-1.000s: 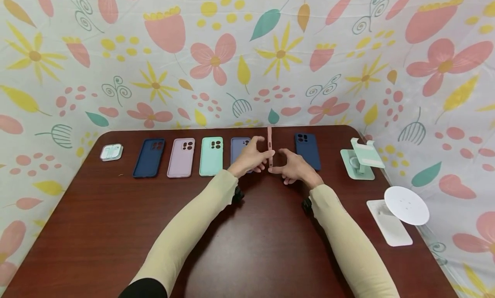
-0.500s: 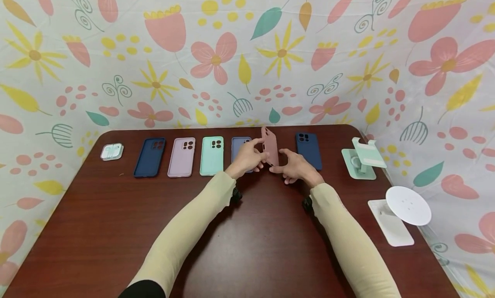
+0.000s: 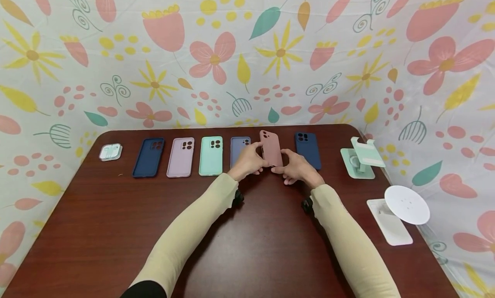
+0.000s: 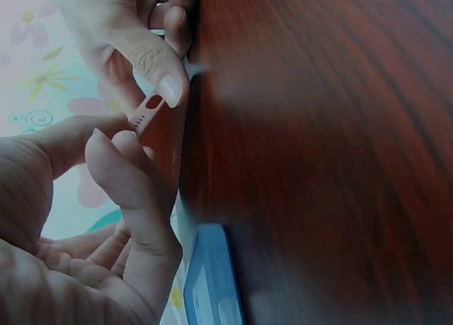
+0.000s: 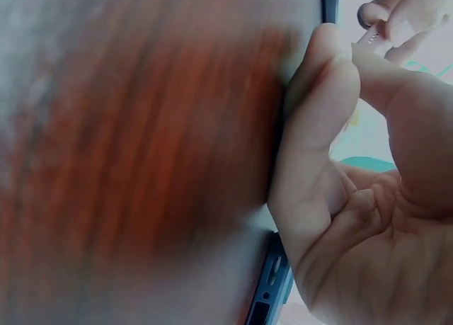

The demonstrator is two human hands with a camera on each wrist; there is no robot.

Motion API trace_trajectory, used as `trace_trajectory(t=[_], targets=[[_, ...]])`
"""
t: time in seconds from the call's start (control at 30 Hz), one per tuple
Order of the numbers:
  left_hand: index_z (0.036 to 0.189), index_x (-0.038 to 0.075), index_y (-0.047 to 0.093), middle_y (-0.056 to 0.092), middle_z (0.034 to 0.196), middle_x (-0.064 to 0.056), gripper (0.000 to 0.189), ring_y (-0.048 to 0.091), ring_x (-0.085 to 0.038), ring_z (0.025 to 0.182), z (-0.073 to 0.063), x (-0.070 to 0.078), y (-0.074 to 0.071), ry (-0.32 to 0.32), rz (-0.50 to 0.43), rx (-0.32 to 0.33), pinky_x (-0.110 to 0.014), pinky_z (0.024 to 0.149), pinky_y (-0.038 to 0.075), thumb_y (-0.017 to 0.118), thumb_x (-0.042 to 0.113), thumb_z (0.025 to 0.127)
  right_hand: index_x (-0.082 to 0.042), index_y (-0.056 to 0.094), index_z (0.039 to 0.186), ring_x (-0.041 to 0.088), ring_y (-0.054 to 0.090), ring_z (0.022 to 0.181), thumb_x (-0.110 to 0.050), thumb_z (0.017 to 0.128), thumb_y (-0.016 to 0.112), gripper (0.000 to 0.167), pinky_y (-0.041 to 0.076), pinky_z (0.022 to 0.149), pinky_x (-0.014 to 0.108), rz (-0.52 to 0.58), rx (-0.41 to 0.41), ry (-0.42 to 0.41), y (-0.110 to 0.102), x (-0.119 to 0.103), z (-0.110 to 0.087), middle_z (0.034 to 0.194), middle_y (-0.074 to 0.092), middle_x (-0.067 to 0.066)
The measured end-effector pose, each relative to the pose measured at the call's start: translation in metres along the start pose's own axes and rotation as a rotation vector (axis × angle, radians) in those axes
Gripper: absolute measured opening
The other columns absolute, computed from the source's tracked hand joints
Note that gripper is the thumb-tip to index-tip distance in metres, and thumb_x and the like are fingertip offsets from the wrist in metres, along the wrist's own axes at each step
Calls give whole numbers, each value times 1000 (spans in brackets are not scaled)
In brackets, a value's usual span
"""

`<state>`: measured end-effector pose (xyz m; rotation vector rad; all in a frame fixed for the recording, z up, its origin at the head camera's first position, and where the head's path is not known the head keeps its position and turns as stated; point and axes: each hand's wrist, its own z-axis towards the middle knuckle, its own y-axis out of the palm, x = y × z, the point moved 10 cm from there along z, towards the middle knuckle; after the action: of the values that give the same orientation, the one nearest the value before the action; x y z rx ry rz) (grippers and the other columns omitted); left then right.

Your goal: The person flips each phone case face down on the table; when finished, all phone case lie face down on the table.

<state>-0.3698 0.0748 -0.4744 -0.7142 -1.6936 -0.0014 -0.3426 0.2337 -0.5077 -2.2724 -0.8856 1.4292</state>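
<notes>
Pink, with its camera cutouts toward the top, a phone case [image 3: 271, 148] stands tilted between two hands near the back of a dark reddish-brown desk [image 3: 247, 246] in the head view. Its back faces the viewer. The left hand [image 3: 249, 161] grips its left edge, forefinger higher and thumb near the lower corner; the right hand [image 3: 297, 167] holds the lower right corner, thumb beneath and forefinger at the side. Just beside the left hand lies a periwinkle case [image 3: 236, 151], partly covered; beyond it come a mint case [image 3: 211, 158], a lilac case [image 3: 180, 160], a dark blue case [image 3: 148, 162] and a clear earphone box [image 3: 110, 152]. Near the right hand lies a navy case [image 3: 308, 152], with a mint stand [image 3: 367, 154] and a white round-topped stand [image 3: 407, 204] farther right.

From the left wrist, the end of the pink case shows, with a slot and a row of small holes; the right thumb presses there, while the left fingertips meet its other side. A light blue edge [image 4: 210, 282] sits below.

At the right wrist, the right hand's bent fingers hide most of the pink case, and the desk is blurred.
</notes>
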Motion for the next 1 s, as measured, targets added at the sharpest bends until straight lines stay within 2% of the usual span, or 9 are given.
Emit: trace_trajectory(t=[0.17, 0.37, 0.43, 0.7, 0.83, 1.0], targets=[[171, 16, 38, 77, 90, -24, 87, 62, -12, 53, -1, -4, 5, -57, -10, 23, -23, 51, 59, 81, 4, 96, -16, 22, 174, 15, 71, 55, -26, 102, 80, 93, 68, 61, 34, 18, 9, 14, -1, 2, -2, 79, 66, 10], [173, 14, 33, 70, 74, -13, 88, 62, -11, 47, -2, -7, 15, -96, -22, 10, -33, 60, 67, 79, 3, 98, -15, 21, 174, 15, 72, 55, -22, 102, 79, 93, 67, 60, 33, 32, 23, 17, -1, 4, -4, 80, 67, 11], [173, 13, 33, 68, 71, -12, 86, 61, -11, 46, -1, -7, 17, -97, -11, 4, -35, 61, 68, 77, 3, 99, -15, 21, 175, 15, 72, 54, -21, 102, 78, 92, 67, 60, 32, 34, 27, 14, -1, 5, -4, 80, 67, 11], [173, 14, 31, 74, 84, -18, 87, 62, -11, 47, -1, -7, 25, -75, -9, -28, -30, 54, 64, 74, -1, 99, -14, 21, 175, 15, 71, 53, -17, 102, 78, 92, 67, 60, 33, 41, 27, -1, 0, 4, -6, 81, 67, 13], [175, 13, 23, 72, 80, -18, 95, 62, -12, 47, 0, -8, 26, -73, -43, -23, -28, 50, 61, 74, -2, 97, -12, 21, 174, 14, 70, 52, -17, 102, 78, 92, 67, 60, 33, 46, 27, -12, 0, 3, -6, 80, 67, 13], [169, 5, 28, 68, 76, -15, 87, 61, -12, 48, 0, -9, 25, -59, -52, -15, -25, 48, 59, 77, 2, 97, -13, 23, 174, 14, 70, 52, -17, 102, 78, 90, 67, 59, 33, 52, 36, -19, -1, 3, -6, 80, 66, 13]])
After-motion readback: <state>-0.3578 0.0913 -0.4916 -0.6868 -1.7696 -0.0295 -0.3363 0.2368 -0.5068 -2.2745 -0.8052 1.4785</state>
